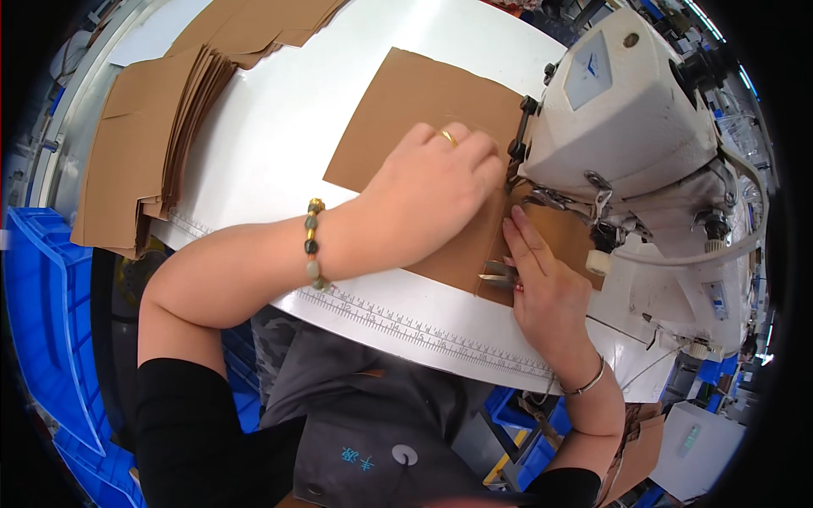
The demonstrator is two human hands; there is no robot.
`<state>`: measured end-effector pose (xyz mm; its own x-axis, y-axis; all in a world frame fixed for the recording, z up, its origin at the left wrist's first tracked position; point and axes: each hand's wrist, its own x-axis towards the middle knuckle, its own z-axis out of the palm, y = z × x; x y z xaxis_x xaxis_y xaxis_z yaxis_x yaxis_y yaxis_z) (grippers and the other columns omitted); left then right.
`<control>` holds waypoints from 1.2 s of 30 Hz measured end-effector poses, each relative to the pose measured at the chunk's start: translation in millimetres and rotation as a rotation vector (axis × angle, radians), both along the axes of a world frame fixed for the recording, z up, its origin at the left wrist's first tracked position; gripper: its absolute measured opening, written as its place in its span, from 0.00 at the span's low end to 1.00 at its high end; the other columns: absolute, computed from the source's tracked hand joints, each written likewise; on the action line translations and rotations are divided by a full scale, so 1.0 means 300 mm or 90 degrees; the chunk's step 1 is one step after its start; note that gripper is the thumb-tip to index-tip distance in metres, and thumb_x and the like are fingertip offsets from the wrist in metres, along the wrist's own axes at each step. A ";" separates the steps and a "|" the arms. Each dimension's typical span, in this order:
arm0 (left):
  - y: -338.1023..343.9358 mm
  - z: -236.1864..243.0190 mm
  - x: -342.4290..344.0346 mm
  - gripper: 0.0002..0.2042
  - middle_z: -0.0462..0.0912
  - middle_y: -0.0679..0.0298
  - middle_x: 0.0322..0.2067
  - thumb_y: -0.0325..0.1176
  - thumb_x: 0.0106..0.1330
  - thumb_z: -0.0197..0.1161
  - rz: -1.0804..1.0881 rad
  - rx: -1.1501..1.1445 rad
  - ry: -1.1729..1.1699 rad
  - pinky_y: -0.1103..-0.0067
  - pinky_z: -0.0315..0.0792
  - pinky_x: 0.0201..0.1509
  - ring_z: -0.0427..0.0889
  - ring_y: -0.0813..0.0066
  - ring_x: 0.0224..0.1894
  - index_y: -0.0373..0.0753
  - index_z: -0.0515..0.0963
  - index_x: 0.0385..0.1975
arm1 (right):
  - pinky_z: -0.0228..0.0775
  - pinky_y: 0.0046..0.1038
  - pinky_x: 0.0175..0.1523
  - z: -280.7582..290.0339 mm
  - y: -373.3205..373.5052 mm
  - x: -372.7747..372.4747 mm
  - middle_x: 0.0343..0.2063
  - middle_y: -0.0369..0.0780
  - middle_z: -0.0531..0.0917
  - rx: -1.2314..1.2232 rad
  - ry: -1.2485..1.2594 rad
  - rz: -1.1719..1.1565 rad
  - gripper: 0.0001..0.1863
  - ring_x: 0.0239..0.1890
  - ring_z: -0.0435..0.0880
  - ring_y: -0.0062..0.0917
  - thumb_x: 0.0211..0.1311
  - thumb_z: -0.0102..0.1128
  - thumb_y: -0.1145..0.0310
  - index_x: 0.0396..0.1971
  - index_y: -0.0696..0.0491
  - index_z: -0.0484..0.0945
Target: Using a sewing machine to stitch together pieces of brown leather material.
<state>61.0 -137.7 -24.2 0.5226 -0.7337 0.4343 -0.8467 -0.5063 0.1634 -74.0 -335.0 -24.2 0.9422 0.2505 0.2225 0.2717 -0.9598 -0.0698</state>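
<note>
A flat brown sheet, seemingly fabric (423, 102), lies on the white table under the head of a sewing machine (635, 127). My left hand (440, 190) rests over the sheet beside the needle area, its fingers curled and pressed together. Its fingertips are hidden, so what they pinch, if anything, cannot be seen. On the near right part of the sheet lies my right hand (549, 292), two fingers stretched toward the presser foot. Small thread snips (498, 273) are tucked in that hand, their blades pointing left.
Stacked brown pieces (140, 140) stand at the table's left, with more brown sheets (254, 30) behind. A printed ruler (406, 326) runs along the front edge. Blue bins (51, 313) are at the lower left. A white box (699, 444) and brown pieces (635, 457) are low on the right.
</note>
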 end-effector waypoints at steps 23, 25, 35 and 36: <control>0.048 -0.026 -0.103 0.44 0.72 0.50 0.64 0.63 0.61 0.61 -0.132 0.175 0.002 0.64 0.68 0.68 0.68 0.54 0.70 0.26 0.71 0.63 | 0.74 0.31 0.52 0.517 -1.087 -0.510 0.43 0.49 0.87 -0.123 -0.516 -0.793 0.27 0.42 0.84 0.32 0.78 0.50 0.51 0.53 0.62 0.83; 0.048 -0.050 -0.093 0.44 0.72 0.50 0.64 0.63 0.61 0.62 -0.147 0.130 0.000 0.63 0.68 0.68 0.68 0.54 0.70 0.26 0.71 0.63 | 0.70 0.39 0.59 0.637 -1.593 -0.757 0.51 0.54 0.84 0.028 -0.290 -0.916 0.29 0.48 0.84 0.40 0.77 0.46 0.46 0.61 0.53 0.78; 0.042 -0.037 -0.092 0.43 0.73 0.49 0.62 0.62 0.61 0.62 -0.142 0.140 0.006 0.63 0.70 0.68 0.69 0.54 0.70 0.25 0.71 0.62 | 0.72 0.35 0.30 0.370 -1.784 -0.944 0.47 0.52 0.83 -0.281 -0.417 -0.686 0.20 0.35 0.83 0.38 0.77 0.51 0.64 0.65 0.45 0.76; 0.040 -0.038 -0.092 0.43 0.73 0.49 0.62 0.62 0.61 0.62 -0.142 0.142 0.006 0.63 0.70 0.68 0.69 0.54 0.70 0.25 0.71 0.62 | 0.67 0.33 0.27 0.351 -1.762 -0.937 0.40 0.49 0.82 -0.244 -0.440 -0.663 0.19 0.30 0.79 0.33 0.77 0.52 0.60 0.61 0.50 0.78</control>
<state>33.5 -125.8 -35.7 0.3419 -0.9071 0.2455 -0.9397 -0.3331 0.0777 -355.2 -863.7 80.9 0.4524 -0.3671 0.8128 -0.7362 -0.6681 0.1080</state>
